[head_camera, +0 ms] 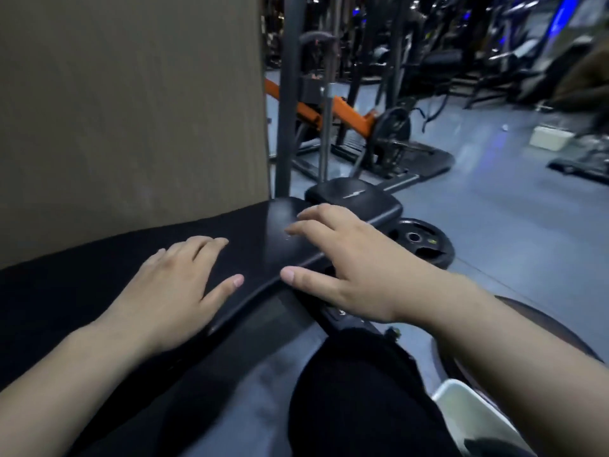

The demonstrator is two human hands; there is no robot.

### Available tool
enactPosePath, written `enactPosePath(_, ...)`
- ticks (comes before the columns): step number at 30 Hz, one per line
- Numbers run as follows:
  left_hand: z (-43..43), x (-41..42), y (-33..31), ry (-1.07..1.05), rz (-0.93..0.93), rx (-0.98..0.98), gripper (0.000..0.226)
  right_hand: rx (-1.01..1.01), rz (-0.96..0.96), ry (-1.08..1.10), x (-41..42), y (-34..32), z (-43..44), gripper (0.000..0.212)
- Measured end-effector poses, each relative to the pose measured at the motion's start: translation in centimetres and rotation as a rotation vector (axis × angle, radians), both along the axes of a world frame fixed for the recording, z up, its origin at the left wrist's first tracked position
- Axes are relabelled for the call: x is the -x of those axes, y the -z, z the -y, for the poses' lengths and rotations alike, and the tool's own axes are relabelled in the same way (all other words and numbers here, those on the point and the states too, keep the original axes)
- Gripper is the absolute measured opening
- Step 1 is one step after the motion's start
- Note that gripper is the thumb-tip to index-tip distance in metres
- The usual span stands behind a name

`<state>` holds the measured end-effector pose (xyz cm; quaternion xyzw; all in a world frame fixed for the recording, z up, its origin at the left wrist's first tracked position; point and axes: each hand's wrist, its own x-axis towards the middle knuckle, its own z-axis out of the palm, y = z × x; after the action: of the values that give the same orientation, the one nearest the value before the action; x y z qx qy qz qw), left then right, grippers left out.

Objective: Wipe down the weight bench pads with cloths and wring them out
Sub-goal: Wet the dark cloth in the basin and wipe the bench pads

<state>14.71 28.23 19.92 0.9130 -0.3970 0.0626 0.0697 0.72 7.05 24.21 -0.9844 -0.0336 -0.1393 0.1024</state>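
Note:
A long black bench pad (pixel 253 239) runs from the lower left toward the centre. A smaller black seat pad (pixel 356 199) lies just beyond its far end. My left hand (pixel 178 288) rests flat on the long pad with fingers spread and nothing in it. My right hand (pixel 346 265) hovers over the pad's right edge, fingers apart and empty. No cloth shows in either hand. A white object (pixel 474 420) sits at the lower right, partly cut off by the frame edge.
A tan wall panel (pixel 131 103) stands close behind the bench on the left. A black weight plate (pixel 425 240) lies on the grey floor to the right. Beyond are a dark upright post (pixel 286 94), an orange-framed machine (pixel 346 113) and more gym equipment. My dark-clothed leg (pixel 356 400) is below.

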Motion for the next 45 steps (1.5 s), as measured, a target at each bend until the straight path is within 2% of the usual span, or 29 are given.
enactPosePath(8, 12.2, 0.4, 3.1, 0.186, 0.048, -0.094, 0.079, -0.131, 0.084, 0.315, 8.2, 5.0, 10.7, 0.067)
enactPosePath(12, 16.7, 1.2, 5.0, 0.254, 0.05, -0.125, 0.078, -0.16, 0.063, 0.452, 12.8, 8.7, 14.0, 0.062)
enactPosePath(16, 18.6, 1.7, 6.9, 0.307, 0.033, -0.173, 0.075, -0.25, 0.024, 0.595, 17.9, 13.2, 17.1, 0.059)
enactPosePath(20, 18.2, 1.4, 7.6, 0.339, 0.096, -0.267, 0.079, -0.309, -0.02, 0.718, 22.7, 16.9, 18.8, 0.063)
enactPosePath(22, 17.8, 1.2, 7.1, 0.347, 0.097, -0.3, 0.08, -0.323, -0.04, 0.74, 24.3, 17.8, 18.8, 0.067)
enactPosePath(25, 18.2, 1.3, 5.7, 0.385, 0.094, -0.31, 0.068, -0.333, -0.042, 0.769, 26.4, 18.4, 18.2, 0.073)
enactPosePath(27, 19.4, 1.9, 4.8, 0.41, 0.093, -0.292, 0.076, -0.343, -0.017, 0.788, 27.6, 18.5, 17.5, 0.073)
enactPosePath(29, 21.6, 3.7, 4.0, 0.453, 0.068, -0.236, 0.076, -0.344, 0.007, 0.785, 28.8, 18.7, 17.0, 0.071)
enactPosePath(32, 26.2, 8.6, 3.1, 0.552, 0.043, -0.132, 0.058, -0.372, 0.02, 0.802, 31.0, 18.9, 16.5, 0.069)
enactPosePath(34, 28.9, 12.5, 3.5, 0.606, 0.02, -0.083, 0.066, -0.379, 0.031, 0.822, 32.4, 19.0, 16.3, 0.068)
enactPosePath(38, 31.8, 20.1, 7.2, 0.718, -0.05, -0.104, 0.086, -0.368, 0.055, 0.856, 34.8, 18.9, 16.5, 0.07)
enactPosePath(45, 33.9, 28.4, 13.9, 0.868, -0.138, -0.084, 0.082, -0.308, 0.078, 0.86, 36.7, 19.7, 16.9, 0.071)
